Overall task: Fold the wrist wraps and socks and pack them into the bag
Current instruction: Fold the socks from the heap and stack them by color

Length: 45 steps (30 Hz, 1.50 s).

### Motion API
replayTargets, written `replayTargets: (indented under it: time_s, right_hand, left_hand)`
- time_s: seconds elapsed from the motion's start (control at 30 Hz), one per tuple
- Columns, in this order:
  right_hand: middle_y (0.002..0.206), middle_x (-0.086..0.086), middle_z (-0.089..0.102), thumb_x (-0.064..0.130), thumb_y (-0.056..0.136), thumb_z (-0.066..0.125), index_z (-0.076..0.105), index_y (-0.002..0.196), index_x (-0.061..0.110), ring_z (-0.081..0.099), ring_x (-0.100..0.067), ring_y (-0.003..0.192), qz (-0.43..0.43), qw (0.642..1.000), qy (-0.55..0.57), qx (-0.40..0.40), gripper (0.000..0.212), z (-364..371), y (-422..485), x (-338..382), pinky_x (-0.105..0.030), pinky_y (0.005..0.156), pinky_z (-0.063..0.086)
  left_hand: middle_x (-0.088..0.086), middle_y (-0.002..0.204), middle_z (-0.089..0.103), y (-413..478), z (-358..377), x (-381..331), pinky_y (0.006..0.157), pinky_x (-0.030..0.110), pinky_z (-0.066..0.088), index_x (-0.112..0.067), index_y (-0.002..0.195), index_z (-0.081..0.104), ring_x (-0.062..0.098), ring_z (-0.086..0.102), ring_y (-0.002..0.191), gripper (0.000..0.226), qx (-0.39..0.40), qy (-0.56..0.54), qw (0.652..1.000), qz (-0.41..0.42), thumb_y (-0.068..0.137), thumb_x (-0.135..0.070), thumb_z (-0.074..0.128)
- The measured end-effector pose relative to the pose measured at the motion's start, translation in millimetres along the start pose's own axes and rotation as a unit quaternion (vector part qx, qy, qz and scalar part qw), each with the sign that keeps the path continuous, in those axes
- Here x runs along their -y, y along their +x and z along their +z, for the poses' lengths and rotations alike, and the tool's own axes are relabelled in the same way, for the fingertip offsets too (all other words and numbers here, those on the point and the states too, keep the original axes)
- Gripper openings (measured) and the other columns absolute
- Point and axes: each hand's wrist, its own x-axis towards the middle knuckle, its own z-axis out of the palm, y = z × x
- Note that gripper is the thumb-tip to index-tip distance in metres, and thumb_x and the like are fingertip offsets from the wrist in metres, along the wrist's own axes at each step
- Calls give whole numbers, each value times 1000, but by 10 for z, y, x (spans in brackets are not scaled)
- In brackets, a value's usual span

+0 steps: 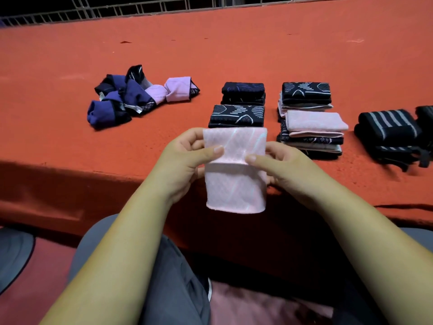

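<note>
A pale pink patterned sock [235, 181] is held up in front of me, its top part doubled over along a fold line. My left hand [185, 158] pinches its left side with the thumb on the front. My right hand [278, 165] pinches the right side the same way. Beyond it lie two stacks of folded dark patterned socks [239, 104] and a taller stack of dark and pink folded ones [309, 118]. Rolled black wrist wraps [389, 134] with grey stripes sit at the right. A loose heap of purple and lilac socks [131, 97] lies at the left.
Everything rests on a red-orange ledge [70, 137] whose front edge runs just below my hands. A metal railing [117, 8] lines the far side. My grey-trousered knees are below, with pink fabric [257, 306] between them.
</note>
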Motion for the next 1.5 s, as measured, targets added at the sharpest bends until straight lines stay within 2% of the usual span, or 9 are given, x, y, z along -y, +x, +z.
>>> replayTargets:
  time_s: [0.17, 0.3, 0.5, 0.77, 0.93, 1.0, 1.13, 1.33, 1.5]
  right_hand:
    - [95, -27, 71, 37, 93, 80, 77, 104, 9, 59, -23, 82, -26, 998, -45, -41, 31, -21, 7, -54, -41, 78, 43]
    - [96, -28, 68, 37, 93, 80, 76, 108, 12, 57, -25, 83, -21, 999, -25, -19, 29, -16, 8, -38, -42, 75, 43]
    - [119, -30, 72, 31, 90, 78, 78, 112, 19, 67, -32, 97, -5, 1000, -13, -18, 25, 30, 4, -36, -73, 98, 50]
    - [126, -15, 76, 4, 102, 63, 74, 128, 26, 67, -47, 124, 5, 998, 55, 9, 36, -37, 6, -38, -63, 111, 50]
    - [110, -19, 72, 11, 106, 60, 73, 130, 30, 58, -40, 89, -1, 998, 69, 16, 34, 3, -12, 12, -42, 69, 58]
    - [111, -23, 73, 13, 106, 61, 75, 128, 28, 57, -36, 92, -2, 996, 82, 18, 30, 10, -26, 30, -41, 72, 53]
    - [128, -31, 69, 9, 104, 61, 76, 124, 20, 63, -38, 107, -12, 993, 120, 18, 27, -5, -14, -10, -61, 96, 49]
    - [81, -10, 71, -11, 90, 36, 73, 97, 6, 66, -12, 60, 8, 985, 170, 4, 41, -23, -19, 90, -21, 53, 53]
    - [106, -10, 76, 14, 81, 61, 78, 94, 5, 71, -25, 97, -13, 986, 166, 32, 23, -56, 8, 42, -31, 78, 60]
  left_hand:
    - [14, 126, 76, 22, -24, 19, 100, 50, 58, -8, 131, 69, 34, 73, 115, 32, 22, 54, 997, -59, 102, -21, 66]
    - [18, 113, 78, 2, -20, 27, 81, 38, 61, -3, 125, 70, 25, 74, 93, 28, 0, 99, 994, -40, 100, -15, 71]
    - [15, 102, 79, -3, -12, 37, 68, 25, 59, 3, 125, 66, 19, 75, 83, 29, -8, 58, 998, -15, 97, -3, 71]
    - [23, 124, 73, 56, -91, 90, 90, 32, 60, 2, 132, 64, 29, 72, 109, 38, 21, -2, 999, -36, 95, 13, 61]
    - [22, 124, 73, 72, -65, 98, 105, 41, 56, 4, 131, 66, 34, 70, 117, 34, -9, -42, 997, -62, 98, 8, 58]
    - [26, 128, 72, 64, -40, 88, 110, 45, 54, 7, 131, 66, 39, 68, 125, 31, -5, -48, 996, -78, 101, 3, 57]
    - [24, 121, 75, 10, 30, 45, 93, 41, 64, 1, 128, 69, 34, 73, 115, 33, 13, -35, 990, -135, 108, -22, 58]
    - [6, 103, 78, -2, -6, 7, 64, 28, 64, -12, 122, 77, 15, 75, 84, 26, 12, 10, 988, -154, 106, -19, 58]
    - [11, 106, 78, 8, -31, -18, 68, 28, 64, -4, 127, 73, 15, 76, 81, 28, 17, 5, 989, -148, 104, -13, 58]
